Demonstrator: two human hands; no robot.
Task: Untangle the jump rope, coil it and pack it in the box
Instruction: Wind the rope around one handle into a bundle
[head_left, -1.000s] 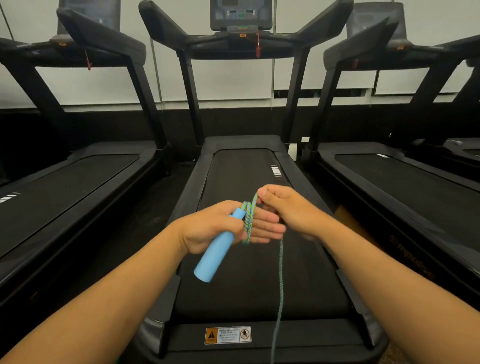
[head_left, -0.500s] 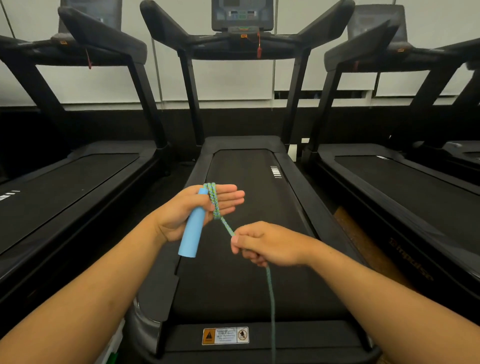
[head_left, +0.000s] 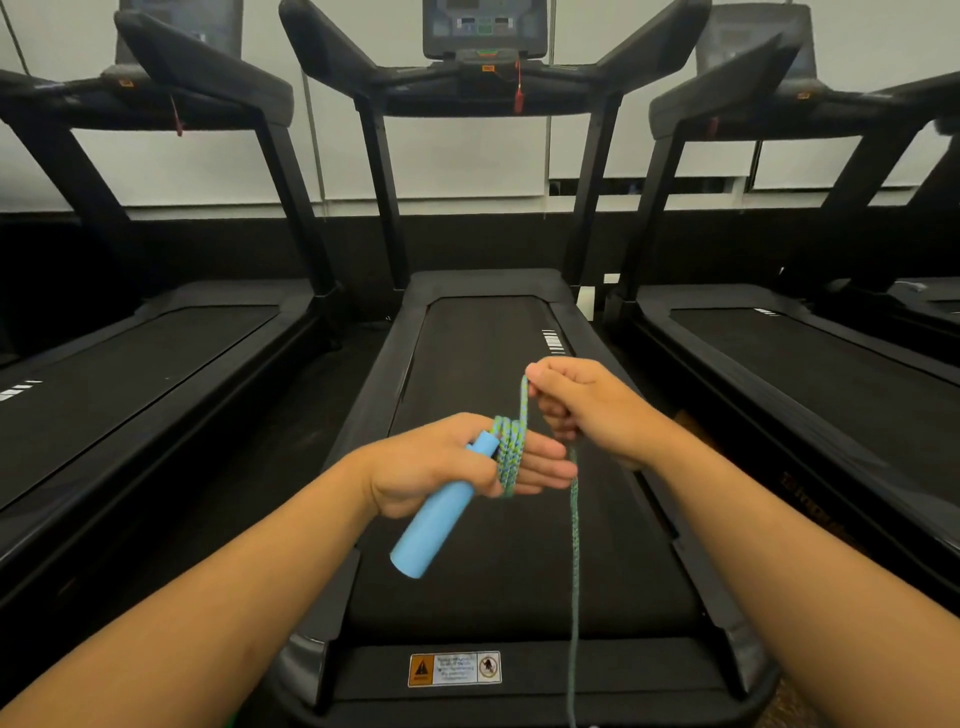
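Left hand (head_left: 431, 462): a blue handle (head_left: 436, 519) is held against the palm under the thumb, its free end tilted down toward the viewer; the fingers are extended, with several turns of green-blue rope (head_left: 511, 457) wound around them.

Right hand (head_left: 582, 405): curled around the rope just above and beside the left fingers, the strand pinched at the thumb.

Rope, remainder: hung straight down from the right hand, past the lower frame edge.

Setting: both hands are held above the belt of the middle treadmill (head_left: 519, 597). Further treadmills are seen on either side.
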